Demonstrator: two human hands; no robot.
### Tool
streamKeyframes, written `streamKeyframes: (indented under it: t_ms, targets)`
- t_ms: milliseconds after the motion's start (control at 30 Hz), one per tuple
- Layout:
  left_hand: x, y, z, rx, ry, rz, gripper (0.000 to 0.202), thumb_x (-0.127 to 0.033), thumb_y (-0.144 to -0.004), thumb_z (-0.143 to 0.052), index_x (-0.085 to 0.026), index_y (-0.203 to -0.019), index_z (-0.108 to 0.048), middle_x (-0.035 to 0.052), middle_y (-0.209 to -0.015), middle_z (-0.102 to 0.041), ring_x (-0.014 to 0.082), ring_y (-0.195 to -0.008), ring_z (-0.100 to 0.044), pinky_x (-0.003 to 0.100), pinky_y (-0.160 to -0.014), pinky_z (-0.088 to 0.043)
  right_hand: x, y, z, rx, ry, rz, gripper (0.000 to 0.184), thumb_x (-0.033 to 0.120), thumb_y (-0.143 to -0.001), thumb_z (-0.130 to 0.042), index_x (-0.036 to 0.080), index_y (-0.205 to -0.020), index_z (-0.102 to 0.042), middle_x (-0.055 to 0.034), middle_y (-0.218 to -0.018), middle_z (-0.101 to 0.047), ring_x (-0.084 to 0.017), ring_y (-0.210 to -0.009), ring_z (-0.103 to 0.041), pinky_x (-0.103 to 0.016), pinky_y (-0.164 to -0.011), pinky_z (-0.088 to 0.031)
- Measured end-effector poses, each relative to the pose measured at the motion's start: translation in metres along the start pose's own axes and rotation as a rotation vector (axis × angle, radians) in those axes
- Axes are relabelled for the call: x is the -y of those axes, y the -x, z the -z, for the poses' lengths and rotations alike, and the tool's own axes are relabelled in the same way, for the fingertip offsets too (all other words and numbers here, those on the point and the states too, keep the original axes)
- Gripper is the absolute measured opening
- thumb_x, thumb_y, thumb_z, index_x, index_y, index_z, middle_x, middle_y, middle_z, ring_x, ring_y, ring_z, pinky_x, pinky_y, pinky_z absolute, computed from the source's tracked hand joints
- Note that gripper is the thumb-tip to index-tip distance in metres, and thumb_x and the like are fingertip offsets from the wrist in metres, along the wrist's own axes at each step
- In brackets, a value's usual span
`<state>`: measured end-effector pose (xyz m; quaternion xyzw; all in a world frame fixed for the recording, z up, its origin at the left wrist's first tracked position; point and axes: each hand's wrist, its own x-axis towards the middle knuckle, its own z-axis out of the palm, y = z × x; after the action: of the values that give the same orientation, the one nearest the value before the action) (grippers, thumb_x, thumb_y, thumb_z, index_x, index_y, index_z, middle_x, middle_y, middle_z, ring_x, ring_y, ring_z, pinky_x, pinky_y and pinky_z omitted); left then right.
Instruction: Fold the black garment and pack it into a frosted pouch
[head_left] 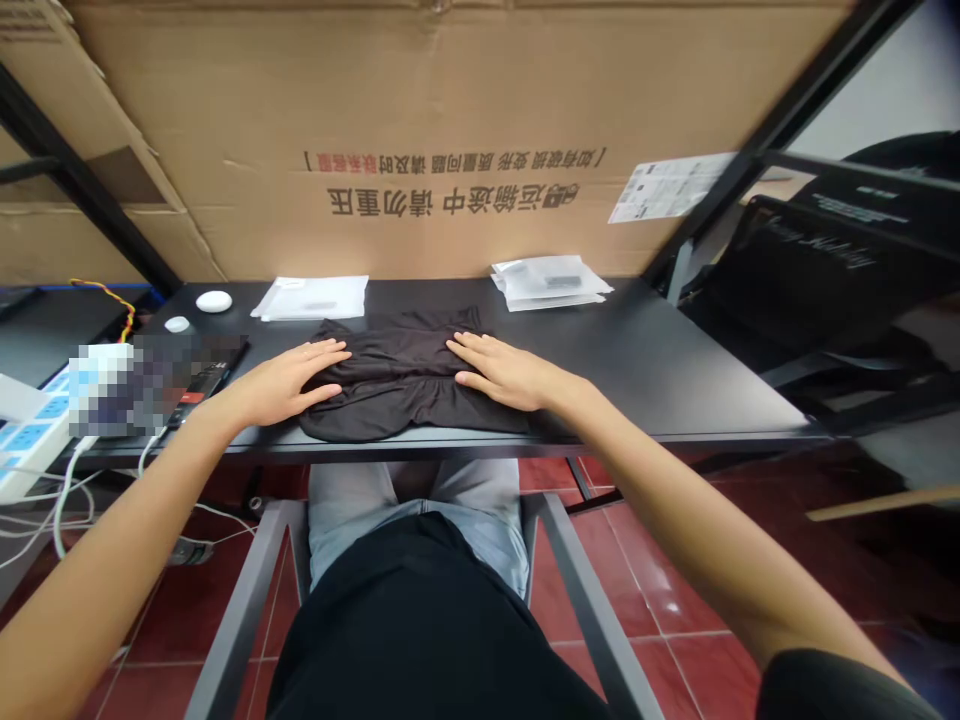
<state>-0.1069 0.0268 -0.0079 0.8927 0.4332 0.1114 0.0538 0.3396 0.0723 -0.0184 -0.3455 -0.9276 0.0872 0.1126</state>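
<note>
A dark cloth garment (397,370) lies spread and wrinkled on the black desk (645,370), close to its front edge. On the garment's left side rests my left hand (292,382), flat, with thumb and fingers apart. My right hand (506,370) lies flat over the right part of the fabric, its fingers stretched towards the left. Neither hand grips the cloth. Folds run across the garment between both hands. Its exact kind cannot be made out.
Behind the desk stands a large cardboard sheet (450,100). Two white plastic packets, a left one (315,298) and a right one (551,282), lie along the back. At left are a white round case (214,301), a small white cap (177,324) and a power strip (37,430) with cables.
</note>
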Motion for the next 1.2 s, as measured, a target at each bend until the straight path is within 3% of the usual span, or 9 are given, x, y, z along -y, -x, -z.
streamKeyframes:
  t_ms: [167,300,433,567,633,733,867,1033,1200]
  targets:
    - [0.023,0.019,0.018,-0.094,0.027,0.008,0.055,-0.054,-0.107,-0.063,-0.029,-0.156,-0.072,0.0084,-0.172,-0.061,0.033,-0.161,-0.056,0.055,-0.139,-0.043,0.029,-0.02,0.01,-0.063,-0.017,0.082,0.074,0.061,-0.118,-0.044,0.015,-0.177,-0.047,-0.019,-0.185,-0.039,-0.039,-0.173,-0.038,-0.062,-0.143,-0.034]
    - [0.027,0.024,0.021,-0.147,-0.024,0.048,0.044,-0.047,-0.102,-0.067,-0.03,-0.139,-0.082,0.01,-0.162,-0.069,0.035,-0.146,-0.068,0.055,-0.129,-0.053,0.065,-0.051,0.0,-0.033,-0.058,0.207,0.073,0.057,-0.12,-0.041,0.012,-0.178,-0.044,-0.0197,-0.188,-0.034,-0.035,-0.177,-0.031,-0.058,-0.146,-0.028]
    - [0.019,0.026,0.02,-0.162,-0.114,0.11,0.036,-0.046,-0.105,-0.06,-0.028,-0.127,-0.083,0.009,-0.153,-0.072,0.0264,-0.104,-0.08,0.046,-0.105,-0.064,0.081,-0.074,-0.019,0.036,-0.098,0.241,0.074,0.059,-0.118,-0.048,0.014,-0.177,-0.045,-0.02,-0.185,-0.039,-0.036,-0.175,-0.034,-0.06,-0.145,-0.027]
    - [0.003,0.02,0.024,-0.282,-0.148,0.165,0.028,-0.038,-0.104,-0.06,-0.027,-0.119,-0.081,0.0049,-0.138,-0.078,0.0168,-0.07,-0.068,0.039,-0.083,-0.063,0.087,-0.079,-0.03,0.068,-0.099,0.229,0.08,0.061,-0.114,-0.059,0.012,-0.176,-0.046,-0.0219,-0.184,-0.04,-0.037,-0.174,-0.037,-0.057,-0.144,-0.03]
    - [-0.01,0.011,0.03,-0.392,-0.115,0.151,0.025,-0.035,-0.105,-0.059,-0.026,-0.118,-0.079,0.0044,-0.136,-0.079,0.0175,-0.075,-0.071,0.038,-0.086,-0.063,0.09,-0.076,-0.029,0.056,-0.099,0.223,0.079,0.06,-0.114,-0.059,0.012,-0.175,-0.047,-0.0228,-0.184,-0.04,-0.037,-0.174,-0.036,-0.058,-0.144,-0.03]
    - [-0.036,-0.013,0.042,-0.515,-0.053,0.102,0.026,-0.032,-0.108,-0.056,-0.025,-0.12,-0.078,0.0059,-0.144,-0.076,0.0238,-0.109,-0.078,0.038,-0.097,-0.064,0.091,-0.067,-0.018,0.014,-0.102,0.214,0.072,0.056,-0.115,-0.055,0.011,-0.171,-0.053,-0.0231,-0.183,-0.043,-0.037,-0.174,-0.038,-0.059,-0.144,-0.031]
    - [-0.074,-0.052,0.048,-0.505,-0.036,0.051,0.03,-0.027,-0.109,-0.053,-0.026,-0.124,-0.079,0.0054,-0.159,-0.068,0.0299,-0.14,-0.07,0.044,-0.111,-0.061,0.082,-0.042,0.007,-0.188,-0.151,0.096,0.053,0.038,-0.114,-0.053,0.022,-0.163,-0.063,-0.0158,-0.171,-0.062,-0.036,-0.164,-0.053,-0.063,-0.139,-0.041]
    - [-0.109,-0.092,0.019,-0.353,0.05,-0.101,0.032,-0.02,-0.109,-0.05,-0.027,-0.125,-0.077,0.0038,-0.166,-0.065,0.03,-0.136,-0.073,0.045,-0.11,-0.061,0.061,-0.008,0.03,-0.474,-0.253,-0.086,0.05,0.035,-0.107,-0.061,0.027,-0.156,-0.068,-0.0109,-0.155,-0.075,-0.037,-0.144,-0.072,-0.06,-0.129,-0.054]
    - [-0.118,-0.101,-0.02,-0.339,0.362,-0.173,0.037,-0.014,-0.103,-0.054,-0.023,-0.138,-0.063,0.0119,-0.153,-0.07,0.0238,-0.122,-0.078,0.038,-0.106,-0.063,0.059,0.01,0.028,-0.477,-0.33,-0.077,0.064,0.037,-0.102,-0.07,0.026,-0.164,-0.059,-0.0109,-0.162,-0.071,-0.036,-0.149,-0.069,-0.058,-0.131,-0.052]
